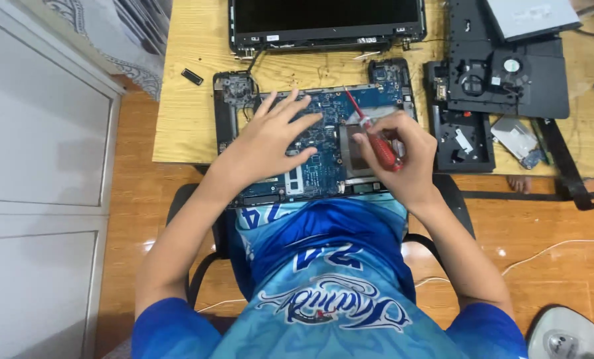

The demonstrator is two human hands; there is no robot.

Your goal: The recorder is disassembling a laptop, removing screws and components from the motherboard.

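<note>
Left hand [270,143] spread flat on blue motherboard [323,143] at bench [191,106] front edge; right hand [403,159] grips red screwdriver [375,141]. Best keep tip vertical, board pinned steady.

On the pale wooden surface [191,126], the left hand [270,139] lies flat, fingers spread, on the blue laptop circuit board [323,166]. The right hand [403,159] closes around a red-handled screwdriver [377,143], its tip pointing far-left onto the board. A detached black laptop screen [327,23] lies farther away; black plastic casing parts [503,80] sit to the right.
</note>
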